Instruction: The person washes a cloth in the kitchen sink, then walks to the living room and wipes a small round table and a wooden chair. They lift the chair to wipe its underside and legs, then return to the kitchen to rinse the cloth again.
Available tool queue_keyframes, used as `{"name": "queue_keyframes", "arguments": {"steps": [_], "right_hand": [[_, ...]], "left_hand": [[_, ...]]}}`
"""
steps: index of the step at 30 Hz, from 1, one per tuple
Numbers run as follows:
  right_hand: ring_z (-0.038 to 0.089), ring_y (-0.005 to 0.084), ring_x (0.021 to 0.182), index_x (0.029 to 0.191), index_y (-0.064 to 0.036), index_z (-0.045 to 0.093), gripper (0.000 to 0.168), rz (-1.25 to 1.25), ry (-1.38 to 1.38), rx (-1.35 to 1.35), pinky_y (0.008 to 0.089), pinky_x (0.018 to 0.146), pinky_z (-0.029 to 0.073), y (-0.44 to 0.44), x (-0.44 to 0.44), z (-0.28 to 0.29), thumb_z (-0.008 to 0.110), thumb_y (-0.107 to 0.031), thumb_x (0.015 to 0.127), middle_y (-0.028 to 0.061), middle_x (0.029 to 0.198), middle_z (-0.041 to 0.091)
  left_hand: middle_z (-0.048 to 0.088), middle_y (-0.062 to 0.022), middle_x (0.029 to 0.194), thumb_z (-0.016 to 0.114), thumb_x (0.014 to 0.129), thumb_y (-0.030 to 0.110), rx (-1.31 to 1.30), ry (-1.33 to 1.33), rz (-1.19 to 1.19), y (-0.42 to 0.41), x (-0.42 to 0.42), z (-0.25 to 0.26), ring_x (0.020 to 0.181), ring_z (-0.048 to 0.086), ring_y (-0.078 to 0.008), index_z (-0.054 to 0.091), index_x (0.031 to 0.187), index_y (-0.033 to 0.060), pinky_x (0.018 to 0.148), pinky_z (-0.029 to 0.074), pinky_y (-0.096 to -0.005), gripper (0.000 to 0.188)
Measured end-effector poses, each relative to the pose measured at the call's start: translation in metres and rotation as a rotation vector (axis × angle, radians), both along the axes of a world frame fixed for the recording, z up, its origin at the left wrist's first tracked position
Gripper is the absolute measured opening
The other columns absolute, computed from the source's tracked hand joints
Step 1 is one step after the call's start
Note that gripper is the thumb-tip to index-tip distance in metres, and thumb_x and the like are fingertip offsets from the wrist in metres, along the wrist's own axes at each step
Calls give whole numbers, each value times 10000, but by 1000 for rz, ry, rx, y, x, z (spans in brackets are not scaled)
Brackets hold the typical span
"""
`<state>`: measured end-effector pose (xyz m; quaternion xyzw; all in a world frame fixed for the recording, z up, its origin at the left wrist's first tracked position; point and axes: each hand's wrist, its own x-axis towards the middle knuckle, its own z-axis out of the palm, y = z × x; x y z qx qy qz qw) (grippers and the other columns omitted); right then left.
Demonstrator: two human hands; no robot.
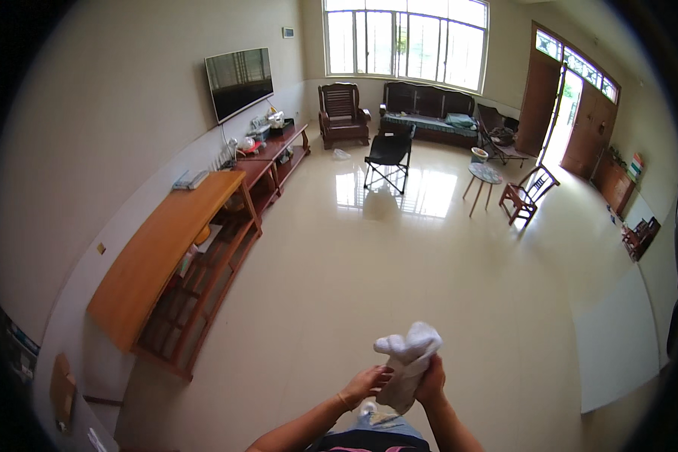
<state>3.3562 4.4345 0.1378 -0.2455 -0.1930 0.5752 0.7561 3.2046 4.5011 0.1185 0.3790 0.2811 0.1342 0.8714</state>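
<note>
A bunched white cloth [409,353] is held up in front of my body, its upper part folded over in thick lumps and its lower end hanging down. My right hand [431,379] is closed around the right side of the cloth. At its left side my left hand [373,381] touches the fabric with bent fingers; whether it grips is hard to make out. Below the cloth, part of my light blue jeans [376,421] and a white shoe tip show.
Along the left wall runs a wooden cabinet [169,243] with open shelves, then a lower TV stand [265,150]. Ahead stand a black folding chair [390,150], a small round table [485,173] and a wooden chair [525,195]. A wooden sofa [429,113] is under the window.
</note>
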Motion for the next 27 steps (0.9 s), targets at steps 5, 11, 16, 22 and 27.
{"name": "queue_keyframes", "arguments": {"steps": [5,11,16,22,27], "right_hand": [[556,244,929,992,-26,584,220,226,-1482,538,356,810,437,155,30,58,537,-173,836,125,972,586],[491,242,1057,1085,-8,551,361,811,-274,284,358,954,326,311,71,64,505,-288,862,129,1091,547],[377,281,1209,1329,-49,278,566,1120,483,441,441,1011,269,456,161,29,414,-388,896,168,1299,388],[343,205,1226,1363,-94,199,557,526,191,-83,375,1042,258,521,337,-34,435,-314,909,73,1376,282],[359,234,1219,1328,-81,286,552,-84,4,-226,376,1029,274,568,475,-39,418,-397,894,80,1343,347]], "left_hand": [[513,-105,1149,525,846,350,705,-156,189,124,16,28,1036,509,-230,412,1231,73,926,380,-345,488],[437,-114,1245,497,868,331,-201,-418,424,275,75,-19,1133,443,-215,319,1306,64,1001,303,-347,543],[489,-122,1179,509,853,276,-484,-311,86,418,192,23,1057,495,-223,389,1248,28,940,364,-343,482],[535,-99,1113,557,821,216,-60,-201,-203,571,370,61,998,527,-181,453,1192,4,864,427,-323,439],[537,-109,1108,561,836,292,740,-326,-345,631,537,103,1070,480,-253,512,1125,19,913,376,-387,401]]}}
